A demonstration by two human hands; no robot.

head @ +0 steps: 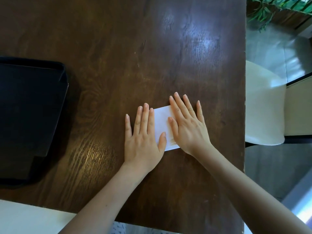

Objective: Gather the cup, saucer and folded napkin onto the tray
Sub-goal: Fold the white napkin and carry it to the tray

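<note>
A white folded napkin (162, 122) lies flat on the dark wooden table (118, 56), right of centre. My left hand (143, 137) rests palm down on the napkin's left side, fingers spread. My right hand (187, 125) presses flat on its right side, covering that part of the napkin. Neither hand grips anything. A black tray (62, 92) sits at the table's left edge, partly out of frame, and nothing shows on its visible part. No cup or saucer is in view.
The table's right edge (244, 98) runs close to my right hand. Beyond it stands a white chair (263, 105) on a grey floor, with a green plant (273, 9) at the top right. A white chair seat (33, 218) is at the bottom left.
</note>
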